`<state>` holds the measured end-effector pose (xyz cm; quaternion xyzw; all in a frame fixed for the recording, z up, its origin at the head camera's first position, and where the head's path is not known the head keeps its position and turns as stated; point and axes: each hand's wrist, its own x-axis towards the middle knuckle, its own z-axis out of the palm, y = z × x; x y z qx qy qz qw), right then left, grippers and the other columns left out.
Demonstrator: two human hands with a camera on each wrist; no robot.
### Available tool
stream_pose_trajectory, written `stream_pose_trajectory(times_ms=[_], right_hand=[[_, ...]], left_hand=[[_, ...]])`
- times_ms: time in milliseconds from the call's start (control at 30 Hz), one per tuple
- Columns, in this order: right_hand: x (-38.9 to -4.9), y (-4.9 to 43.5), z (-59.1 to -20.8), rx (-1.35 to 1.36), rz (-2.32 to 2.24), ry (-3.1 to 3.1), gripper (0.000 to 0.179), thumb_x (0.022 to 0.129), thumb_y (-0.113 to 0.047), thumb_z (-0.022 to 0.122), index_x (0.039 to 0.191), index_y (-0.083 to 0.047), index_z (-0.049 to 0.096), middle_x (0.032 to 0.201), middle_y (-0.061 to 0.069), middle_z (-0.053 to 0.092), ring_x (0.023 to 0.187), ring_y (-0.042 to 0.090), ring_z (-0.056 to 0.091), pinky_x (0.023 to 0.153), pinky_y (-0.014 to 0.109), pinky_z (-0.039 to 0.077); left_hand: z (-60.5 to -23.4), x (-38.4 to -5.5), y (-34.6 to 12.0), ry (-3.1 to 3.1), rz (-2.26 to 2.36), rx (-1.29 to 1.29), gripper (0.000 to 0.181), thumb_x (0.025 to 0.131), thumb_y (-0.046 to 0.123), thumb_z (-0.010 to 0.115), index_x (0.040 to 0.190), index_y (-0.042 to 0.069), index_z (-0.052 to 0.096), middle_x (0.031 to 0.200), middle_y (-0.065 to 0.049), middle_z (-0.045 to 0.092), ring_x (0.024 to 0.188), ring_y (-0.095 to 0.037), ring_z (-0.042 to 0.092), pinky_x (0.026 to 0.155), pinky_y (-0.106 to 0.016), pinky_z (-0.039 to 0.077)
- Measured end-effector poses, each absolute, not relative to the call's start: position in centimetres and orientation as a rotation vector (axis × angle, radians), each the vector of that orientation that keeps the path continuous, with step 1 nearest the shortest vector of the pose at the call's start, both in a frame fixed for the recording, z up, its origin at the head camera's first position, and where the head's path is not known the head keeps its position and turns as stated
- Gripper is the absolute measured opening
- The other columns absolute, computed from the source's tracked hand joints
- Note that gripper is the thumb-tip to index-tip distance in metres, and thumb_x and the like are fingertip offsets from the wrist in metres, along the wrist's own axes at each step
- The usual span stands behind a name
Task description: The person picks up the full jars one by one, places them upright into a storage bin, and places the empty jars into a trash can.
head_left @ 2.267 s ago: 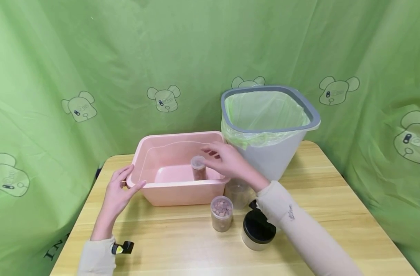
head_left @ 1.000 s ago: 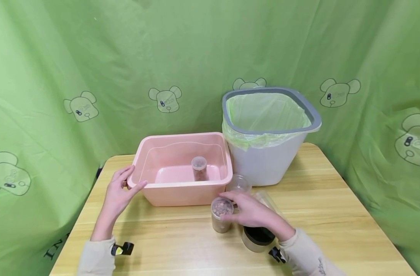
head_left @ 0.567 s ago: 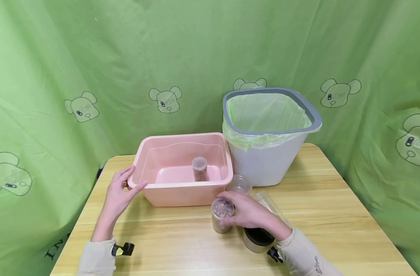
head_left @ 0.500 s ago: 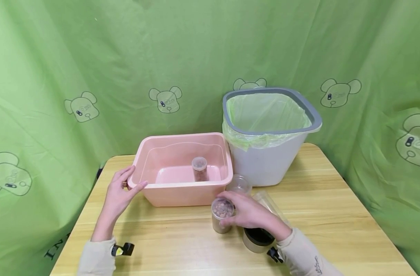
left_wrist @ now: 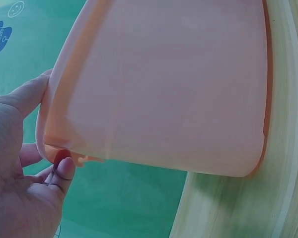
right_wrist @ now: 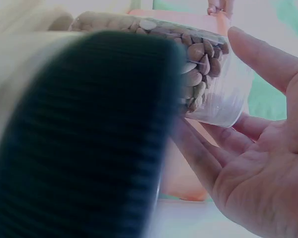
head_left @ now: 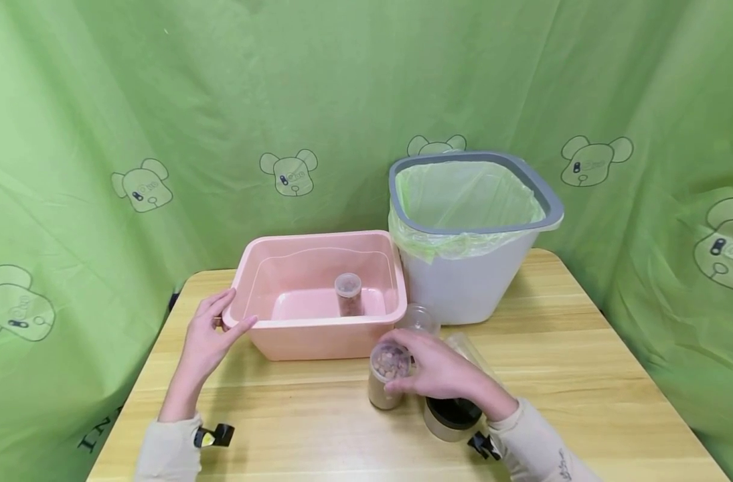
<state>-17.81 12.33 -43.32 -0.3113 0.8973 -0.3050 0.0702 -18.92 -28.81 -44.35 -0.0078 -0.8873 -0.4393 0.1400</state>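
In the head view, my left hand (head_left: 206, 335) grips the near left corner of the pink basin (head_left: 318, 340), thumb on its front rim and fingers at the side. The left wrist view shows those fingers curled about the rim. My right hand (head_left: 435, 367) holds a clear lidded jar of pebbles (head_left: 383, 391) in front of the basin, thumb and fingers on opposite sides near its top. The jar leans slightly. Brownish and pale pebbles (right_wrist: 196, 52) show through its wall in the right wrist view. Another small jar (head_left: 349, 298) with reddish contents stands inside the basin.
A black-lidded jar (head_left: 450, 422) stands below my right wrist. A clear round container (head_left: 422, 318) is beside the basin, and a clear cylinder (head_left: 470, 351) lies partly behind my hand. Right of the basin is a lined trash bin (head_left: 462, 281). Green curtain (head_left: 354, 87) surrounds the wooden table (head_left: 306, 428).
My right hand has moved from the small jar in the basin, back toward me, to the jar of pebbles and grips it. That jar now tilts slightly. My left hand has stayed put.
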Motion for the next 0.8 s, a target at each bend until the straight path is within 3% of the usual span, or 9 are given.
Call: stream_pose_trajectory(times_ms=[800], right_hand=[[-17.1, 12.9, -38.8, -1.063, -1.004, 2.692, 0.067, 0.081, -0.043, 0.088, 0.138, -0.023, 0.060, 0.128, -0.010, 0.067, 0.118, 0.014, 0.063, 0.102, 0.045, 0.052]], left_hand=[[-44.4, -18.9, -28.8, -2.562, -1.295, -0.011, 0.079, 0.091, 0.033, 0.082, 0.154, 0.001, 0.046, 0.156, -0.023, 0.042, 0.118, -0.034, 0.055, 0.082, -0.007, 0.043]])
